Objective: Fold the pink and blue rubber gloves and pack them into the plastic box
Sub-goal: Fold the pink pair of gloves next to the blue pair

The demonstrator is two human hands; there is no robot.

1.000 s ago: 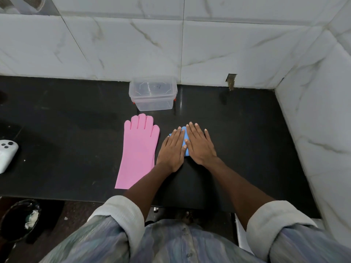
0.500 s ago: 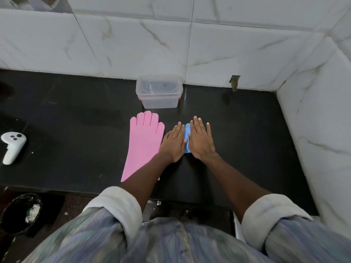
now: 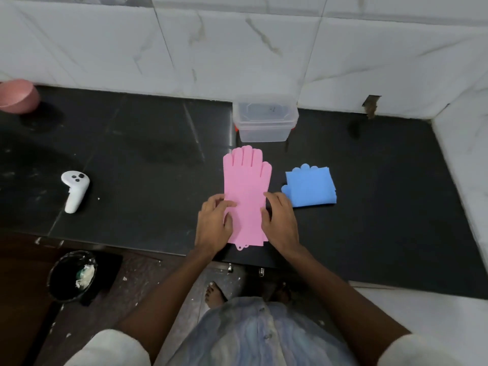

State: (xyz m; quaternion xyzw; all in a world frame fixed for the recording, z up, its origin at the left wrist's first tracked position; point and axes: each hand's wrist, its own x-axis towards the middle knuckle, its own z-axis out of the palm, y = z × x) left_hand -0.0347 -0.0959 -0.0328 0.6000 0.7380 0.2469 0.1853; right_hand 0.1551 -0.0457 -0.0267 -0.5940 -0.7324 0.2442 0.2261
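Now both hands flat, left hand (image 3: pixel 214 228), right hand (image 3: pixel 280 225), flanking pink glove (image 3: pixel 247 191)

Count on my worktop (image 3: pixel 148 143): one pink glove (image 3: pixel 247 191), one folded blue glove (image 3: pixel 310 187), one clear plastic box (image 3: pixel 265 118), one white controller (image 3: pixel 74 188), one pink bowl (image 3: pixel 17 96). On the floor stood one black bin (image 3: pixel 72 276).

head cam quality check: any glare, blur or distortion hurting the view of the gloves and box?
Head view: wide-angle bowing bends the wall tiles and counter edge; lighting is soft and even, only faint sheen on the black countertop, no hard glare; pink glove and folded blue glove read sharp, both hands crisp; the clear plastic box is slightly soft and low-contrast against the white wall.
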